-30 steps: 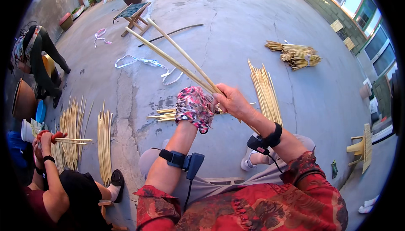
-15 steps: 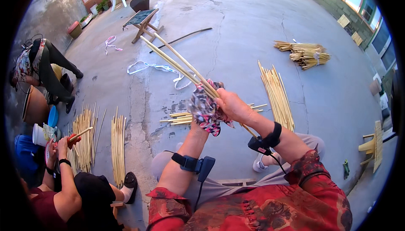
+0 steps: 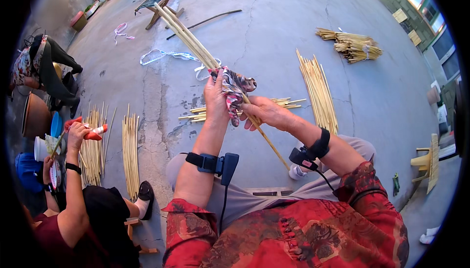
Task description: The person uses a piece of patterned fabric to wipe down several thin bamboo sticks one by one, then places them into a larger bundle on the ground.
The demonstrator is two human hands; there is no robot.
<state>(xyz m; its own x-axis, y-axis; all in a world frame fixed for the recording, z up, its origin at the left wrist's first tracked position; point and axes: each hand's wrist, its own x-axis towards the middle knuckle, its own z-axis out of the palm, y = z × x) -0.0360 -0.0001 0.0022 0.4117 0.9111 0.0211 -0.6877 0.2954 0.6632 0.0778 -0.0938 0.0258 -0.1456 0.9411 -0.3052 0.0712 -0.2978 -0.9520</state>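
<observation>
My left hand point(image 3: 214, 96) is closed around a patterned cloth point(image 3: 236, 86) in pink, black and white, which is wrapped about a few pale straw-coloured sticks point(image 3: 188, 39). The sticks slant up and away to the left above the cloth. Below the cloth, the fingers of my right hand point(image 3: 268, 113) are closed on the sticks' lower part, which runs down toward my shoe. Beneath my hands, a small pile of sticks point(image 3: 198, 115) lies crosswise on the concrete.
Long sticks point(image 3: 317, 92) lie to the right, with tied bundles point(image 3: 360, 47) beyond. At left, a seated co-worker point(image 3: 73, 189) handles a stick with a red cloth beside more sticks point(image 3: 129, 155). Another person bends near a large pot point(image 3: 36, 116). A folding stool point(image 3: 159, 6) stands ahead.
My left hand has moved up and left with the cloth, while my right hand has shifted to below it. The sticks now reach farther up-left. The co-worker's hands have moved apart.
</observation>
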